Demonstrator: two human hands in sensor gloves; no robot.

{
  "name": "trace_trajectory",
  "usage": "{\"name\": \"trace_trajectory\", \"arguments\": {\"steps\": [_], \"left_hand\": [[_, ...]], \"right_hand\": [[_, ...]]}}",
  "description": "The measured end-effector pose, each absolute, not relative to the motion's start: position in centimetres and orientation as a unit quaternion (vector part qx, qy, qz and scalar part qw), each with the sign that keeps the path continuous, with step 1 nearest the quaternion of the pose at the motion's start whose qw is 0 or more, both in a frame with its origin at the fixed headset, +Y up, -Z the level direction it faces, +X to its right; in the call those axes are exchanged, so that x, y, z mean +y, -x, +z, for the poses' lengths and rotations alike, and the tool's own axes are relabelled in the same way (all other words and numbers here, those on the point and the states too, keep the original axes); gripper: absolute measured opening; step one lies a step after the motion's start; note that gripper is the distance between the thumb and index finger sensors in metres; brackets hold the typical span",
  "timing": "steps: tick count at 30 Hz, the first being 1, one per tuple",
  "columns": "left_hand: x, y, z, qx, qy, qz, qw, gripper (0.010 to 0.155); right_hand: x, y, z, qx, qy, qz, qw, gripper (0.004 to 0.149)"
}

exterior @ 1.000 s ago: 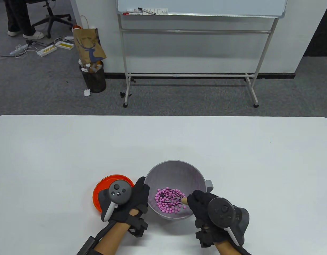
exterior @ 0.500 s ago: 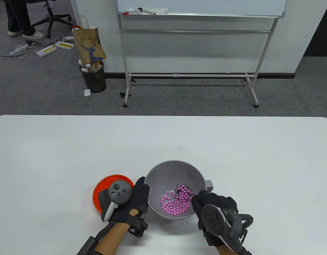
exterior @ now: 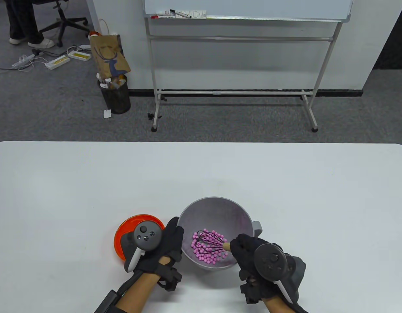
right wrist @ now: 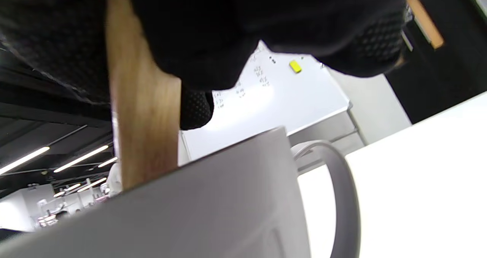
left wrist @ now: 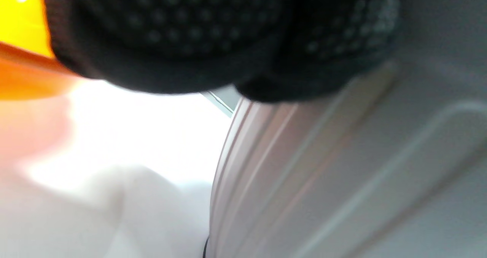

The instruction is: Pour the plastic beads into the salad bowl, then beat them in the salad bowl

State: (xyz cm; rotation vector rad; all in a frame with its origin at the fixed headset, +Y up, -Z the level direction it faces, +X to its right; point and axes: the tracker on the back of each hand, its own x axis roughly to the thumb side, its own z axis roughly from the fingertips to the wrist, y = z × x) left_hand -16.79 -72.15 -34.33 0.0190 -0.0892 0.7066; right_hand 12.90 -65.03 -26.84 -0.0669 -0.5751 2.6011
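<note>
Item: black wire balloon whisk with a pale wooden handle [exterior: 210, 244]. Held by the right hand [exterior: 253, 257], whose gloved fingers are curled tight round the handle; the right wrist view shows the wood [right wrist: 146, 117] passing down through that clamped grip and behind the bowl's rim. Long axis: runs from the grip away to its left and slightly forward, the wire head at the far end, the handle end buried in the glove. The head lies low in the bowl, in among the beads.

Item: small round pink plastic beads [exterior: 204, 252]. All appear to be inside the bowl, heaped on its floor just left of the right grip and directly under and around the whisk head. Pouring looks finished; beating is the step in hand.

Item: grey plastic salad bowl with a side handle [exterior: 217, 208]. Stands on the white counter [exterior: 90, 182] between the two grips. The bowl's loop handle [right wrist: 338, 182] lies just beyond the right grip.

Item: left hand [exterior: 166, 244]. Fingers wrapped on the bowl's near-left wall and rim, clamped there as a brace; the left wrist view shows glove against the ribbed grey wall [left wrist: 304, 166].

Item: shallow orange plastic dish [exterior: 122, 233]. Sits on the counter just outside the left grip, on the side away from the bowl, partly hidden by the tracker.

Judgement: the right hand is the nearer to the beads; the next stroke sweeps along the bowl floor, left of its grip.
</note>
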Motion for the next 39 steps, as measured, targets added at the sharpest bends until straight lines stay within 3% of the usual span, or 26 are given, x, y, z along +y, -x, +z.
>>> {"name": "trace_trajectory", "arguments": {"steps": [13, 17, 22, 28, 39], "left_hand": [[-72.2, 16.8, -34.3, -0.043, -0.009, 0.345, 0.938, 0.056], [-72.2, 16.8, -34.3, -0.042, -0.009, 0.345, 0.938, 0.056], [-72.2, 16.8, -34.4, -0.042, -0.009, 0.345, 0.938, 0.056], [-72.2, 16.8, -34.4, -0.043, -0.009, 0.345, 0.937, 0.056], [-72.1, 16.8, -34.4, -0.043, -0.008, 0.347, 0.937, 0.056]], "right_hand": [[-63.6, -12.2, -25.2, -0.264, 0.021, 0.957, 0.116, 0.044], [-62.8, -12.1, -24.7, -0.237, 0.012, 0.964, 0.124, 0.044], [-63.1, -12.5, -25.2, -0.176, 0.000, 0.960, 0.219, 0.044], [-64.7, -12.6, -26.2, -0.202, 0.015, 0.947, 0.249, 0.045], [-64.6, -13.1, -26.3, -0.254, 0.037, 0.954, 0.157, 0.045]]}}
